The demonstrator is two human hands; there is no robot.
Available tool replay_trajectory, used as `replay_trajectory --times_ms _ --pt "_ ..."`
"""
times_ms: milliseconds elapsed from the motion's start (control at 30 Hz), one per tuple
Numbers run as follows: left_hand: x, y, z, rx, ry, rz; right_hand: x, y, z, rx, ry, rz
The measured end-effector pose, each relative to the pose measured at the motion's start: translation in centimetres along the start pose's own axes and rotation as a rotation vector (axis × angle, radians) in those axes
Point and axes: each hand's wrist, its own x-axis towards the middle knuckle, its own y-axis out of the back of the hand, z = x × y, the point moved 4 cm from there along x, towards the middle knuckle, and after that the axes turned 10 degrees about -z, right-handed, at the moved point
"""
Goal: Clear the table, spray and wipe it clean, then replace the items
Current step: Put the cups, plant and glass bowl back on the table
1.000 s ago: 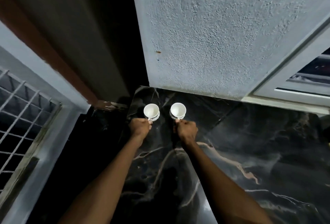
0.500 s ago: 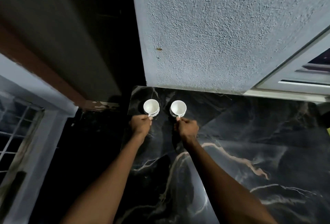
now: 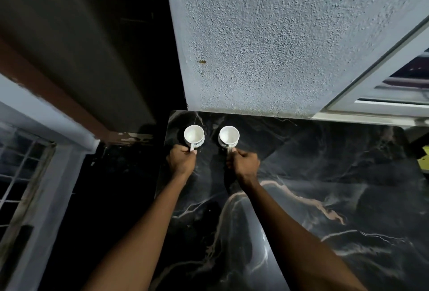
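Two white cups are held over the far left corner of a black marble table (image 3: 325, 197). The left cup (image 3: 194, 134) is gripped by its handle in the left hand (image 3: 182, 163), whose fingers are curled round the handle below the rim. The right cup (image 3: 229, 135) is pinched by its handle in the right hand (image 3: 245, 165), the thumb and curled fingers closed on it. Both cups are seen from above, upright, their pale insides showing nothing in them. They are set side by side, near each other but apart, with a strip of dark tabletop between them. Whether their bases touch the table or are held just above it cannot be told. Both forearms are stretched forward from the bottom edge, the left over the table's left edge, the right over the marble. Pale and tan veins are seen running across the dark tabletop. A rough grey wall (image 3: 278, 35) is met by the table's far edge. A window frame (image 3: 383, 95) is seen at the right, and a barred window (image 3: 18, 174) at the lower left. A small yellow thing (image 3: 426, 158) is cut off at the right edge; what it is cannot be told.
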Motion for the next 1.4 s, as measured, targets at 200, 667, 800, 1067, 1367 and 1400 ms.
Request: replay_trajectory --times_ms 200,667,800,1067,1367,1400 --pt "-5.7 -3.6 0.7 0.062 -0.03 0.009 -2.5 3.9 1.4 -0.019 0.001 -0.014" --pt "-26.4 -31.4 5.0 0.118 -0.253 -0.39 -10.3 33.3 10.1 -0.092 0.13 0.164" --pt "-34.1 -42.5 8.6 0.187 -0.391 -0.533 -13.7 46.4 14.3 -0.184 0.124 0.315" --pt "-47.9 -60.3 13.4 0.407 -0.585 -0.77 -18.0 66.4 22.1 -0.462 -0.137 0.55" --pt "-50.9 -74.7 15.4 0.504 -0.564 -0.871 -15.0 79.3 29.0 -0.489 -0.35 0.404" --pt "-50.8 -76.3 15.6 0.511 -0.551 -0.877 -14.2 80.4 29.3 -0.481 -0.356 0.36"
